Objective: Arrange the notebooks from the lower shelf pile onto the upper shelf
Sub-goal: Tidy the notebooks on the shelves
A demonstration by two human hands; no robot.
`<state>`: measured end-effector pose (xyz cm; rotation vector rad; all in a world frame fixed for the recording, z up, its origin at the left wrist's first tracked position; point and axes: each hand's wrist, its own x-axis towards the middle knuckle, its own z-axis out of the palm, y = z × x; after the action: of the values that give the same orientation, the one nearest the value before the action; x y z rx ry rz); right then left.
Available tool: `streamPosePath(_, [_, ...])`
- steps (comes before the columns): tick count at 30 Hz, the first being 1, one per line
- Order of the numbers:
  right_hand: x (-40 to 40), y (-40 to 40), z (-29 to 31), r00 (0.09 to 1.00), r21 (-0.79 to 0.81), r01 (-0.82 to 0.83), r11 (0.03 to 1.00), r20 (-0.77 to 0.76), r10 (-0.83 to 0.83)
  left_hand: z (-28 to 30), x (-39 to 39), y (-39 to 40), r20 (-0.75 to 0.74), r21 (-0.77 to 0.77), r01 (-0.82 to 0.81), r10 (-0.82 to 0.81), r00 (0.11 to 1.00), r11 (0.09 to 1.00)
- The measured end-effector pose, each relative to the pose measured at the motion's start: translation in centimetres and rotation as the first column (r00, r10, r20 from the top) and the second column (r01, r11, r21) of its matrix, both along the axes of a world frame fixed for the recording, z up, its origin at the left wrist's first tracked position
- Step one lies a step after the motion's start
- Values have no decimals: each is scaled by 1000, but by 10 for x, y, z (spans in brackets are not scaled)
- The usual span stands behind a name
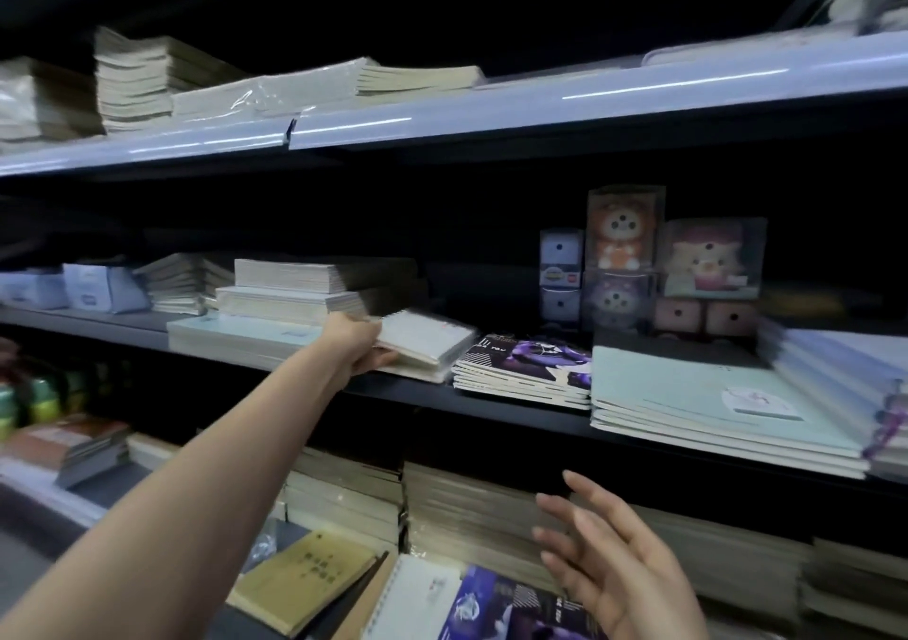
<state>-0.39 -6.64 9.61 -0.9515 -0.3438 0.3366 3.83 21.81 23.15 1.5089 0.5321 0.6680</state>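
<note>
Two hands, one white spiral notebook (422,344) on the middle shelf (491,408). Left hand (361,344) gripping its near edge, thumb beneath, fingers curled over. Right hand (614,556) spread, holding nothing, before lower piles (471,511).

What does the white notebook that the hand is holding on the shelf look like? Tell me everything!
The white notebook has a pale cover that looks glossy, maybe plastic-wrapped. It is a bit blurred. It lies tilted on a small pile of similar ones at the shelf's front edge. The left hand grips its left end. Purple-and-black notebooks sit just beside it.
</note>
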Motion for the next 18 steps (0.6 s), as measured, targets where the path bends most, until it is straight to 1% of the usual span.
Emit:
streamPosePath(2, [1, 4, -4, 1000, -16, -6, 1000, 3, 6, 1, 5, 2, -61, 71, -49, 54, 997, 996])
streamPosePath(6, [2, 11, -10, 1000, -41, -18, 999, 2, 18, -3, 13, -3, -46, 144, -90, 98, 994, 985])
streamPosePath(7, [2, 12, -11, 1000, -33, -21, 999, -5, 21, -7, 17, -2, -59, 206, -94, 108, 992, 974])
streamPosePath(8, [3, 12, -10, 1000, -26, -22, 999, -8, 22, -9, 19, -3, -94, 302, -98, 132, 987, 948])
streamPosePath(10, [3, 15, -10, 1000, -16, -25, 1000, -11, 25, -15, 19, -8, -164, 493, -100, 205, 965, 864])
streamPosePath(12, [3, 17, -11, 1000, -10, -25, 1000, -14, 24, -20, 14, -18, -194, 635, -108, 293, 936, 765])
streamPosePath(14, [2, 18, -11, 1000, -4, -20, 1000, -16, 20, -26, 7, -30, -175, 770, -122, 392, 903, 626])
streamPosePath(15, [3, 19, -11, 1000, 0, -19, 1000, -17, 19, -31, 6, -34, -130, 828, -128, 408, 904, 547])
streamPosePath(16, [3, 20, -11, 1000, 3, -15, 1000, -19, 15, -35, 4, -37, -86, 862, -126, 386, 918, 492])
streamPosePath(18, [4, 21, -10, 1000, 7, -8, 1000, -15, 8, -42, 2, -40, -68, 888, -75, 290, 955, 453])
